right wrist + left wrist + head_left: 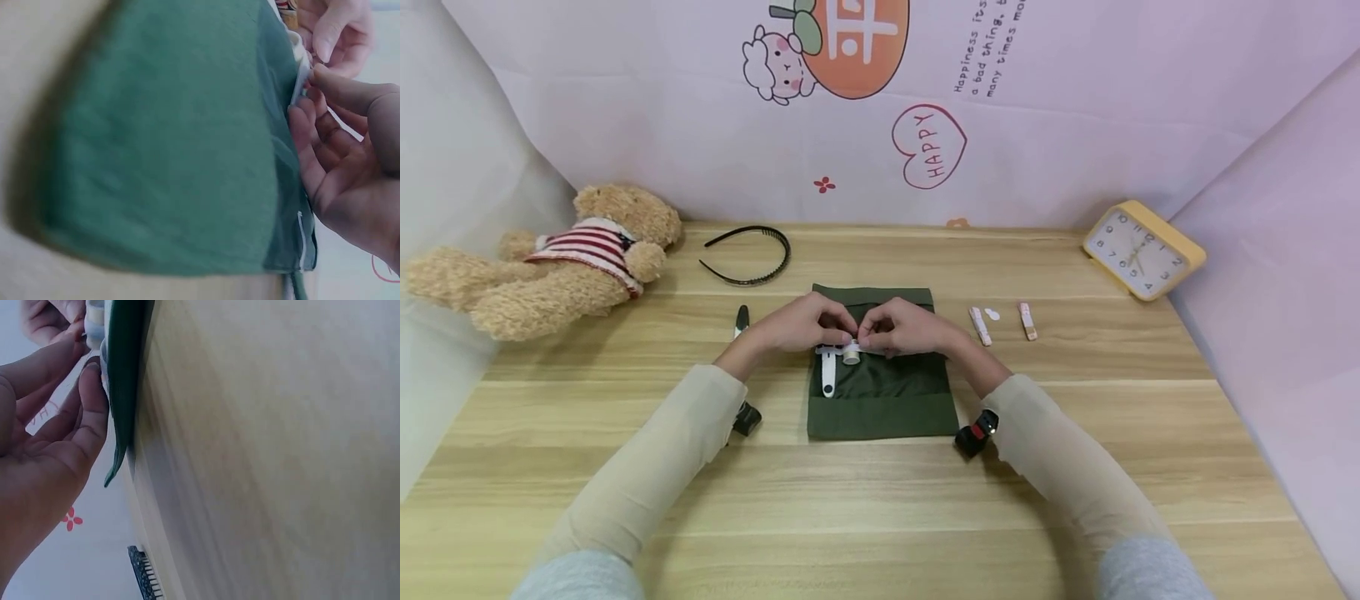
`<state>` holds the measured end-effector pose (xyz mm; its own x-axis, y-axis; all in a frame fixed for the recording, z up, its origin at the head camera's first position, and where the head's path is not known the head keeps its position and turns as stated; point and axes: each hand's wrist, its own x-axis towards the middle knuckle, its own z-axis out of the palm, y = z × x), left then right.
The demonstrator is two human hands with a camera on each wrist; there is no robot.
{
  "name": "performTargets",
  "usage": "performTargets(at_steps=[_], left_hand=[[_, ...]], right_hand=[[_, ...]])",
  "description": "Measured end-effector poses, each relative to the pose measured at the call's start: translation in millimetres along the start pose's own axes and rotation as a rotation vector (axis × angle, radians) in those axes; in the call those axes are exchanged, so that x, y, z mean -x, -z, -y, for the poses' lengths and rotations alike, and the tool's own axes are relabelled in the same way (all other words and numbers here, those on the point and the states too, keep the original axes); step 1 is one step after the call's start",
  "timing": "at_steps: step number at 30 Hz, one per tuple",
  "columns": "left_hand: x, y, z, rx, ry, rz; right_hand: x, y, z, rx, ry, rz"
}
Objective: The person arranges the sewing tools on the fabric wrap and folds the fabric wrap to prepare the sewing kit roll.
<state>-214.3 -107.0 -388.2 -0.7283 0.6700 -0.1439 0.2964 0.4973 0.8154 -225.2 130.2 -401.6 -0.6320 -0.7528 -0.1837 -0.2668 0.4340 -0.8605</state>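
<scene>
A dark green fabric pouch point(880, 421) lies spread on the table, with a white elastic band across it. Beside each other at the band are a small whitish roll point(851, 356) and a white flat tool point(828, 375) with a dark dot near its end. My left hand point(805, 323) pinches the band just above the roll. From the other side my right hand point(906, 325) pinches the white band point(302, 78) with thumb and fingertips, close against the left fingertips. The fingers hide part of the roll's top.
A teddy bear point(580, 258) lies at the left, near a black headband point(786, 250). One dark-tipped item point(742, 318) is partly behind the left wrist. Right of the pouch are two small pinkish strips point(981, 326) and a white scrap point(992, 314). A yellow clock point(1142, 250) stands back right.
</scene>
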Motion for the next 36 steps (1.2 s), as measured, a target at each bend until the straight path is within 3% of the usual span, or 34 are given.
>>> performTargets(at_steps=[5, 11, 19, 25, 30, 36], left_hand=[[9.1, 7.3, 1.8, 0.037, 0.033, -0.057], [24.1, 21.6, 12.2, -0.011, 0.047, -0.159], [50.1, 40.2, 24.3, 0.038, 0.111, -0.283], [69.5, 50.7, 34.4, -0.01, 0.192, -0.36], [81.6, 55.8, 40.1, -0.008, 0.285, -0.366], [88.8, 58.2, 47.5, 0.069, 0.319, -0.325]], right_hand=[[3.6, 4, 1, -0.021, 0.019, -0.024], [9.7, 9, 0, -0.029, -0.031, -0.037], [18.1, 12, -2, -0.034, -0.065, -0.039], [20.8, 13, -6, -0.025, -0.056, -0.055], [21.1, 14, -9, -0.03, -0.071, -0.063], [21.4, 14, -10, -0.03, -0.064, -0.068]])
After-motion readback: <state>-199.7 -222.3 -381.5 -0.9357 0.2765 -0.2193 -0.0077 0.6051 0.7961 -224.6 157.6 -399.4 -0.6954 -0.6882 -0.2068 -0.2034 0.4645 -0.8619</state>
